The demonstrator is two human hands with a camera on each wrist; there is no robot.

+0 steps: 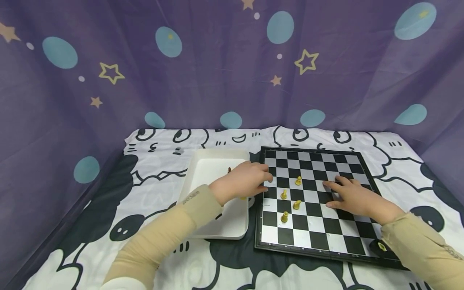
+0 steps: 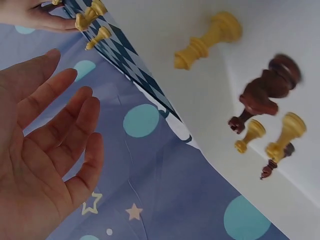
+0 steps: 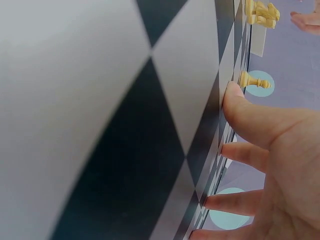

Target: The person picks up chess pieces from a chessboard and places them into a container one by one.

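My left hand (image 1: 244, 181) hovers between the white tray (image 1: 199, 163) and the near-left side of the chessboard (image 1: 314, 222). Its fingers are loosely bent, and the left wrist view shows nothing in it. My right hand (image 1: 357, 200) rests its spread fingertips on the board's right half. Several yellow chess pieces stand on the left part of the board, among them a pawn (image 1: 298, 180), a knight (image 1: 296, 204) and a rook (image 1: 284, 216). In the left wrist view, the tray holds yellow pieces and a dark brown knight (image 2: 272, 85).
A black object with a yellow mark (image 1: 380, 246) lies at the board's near right corner, beside the right sleeve. A cartoon-print cloth (image 1: 181, 266) covers the table. Behind it hangs a purple curtain (image 1: 217, 80).
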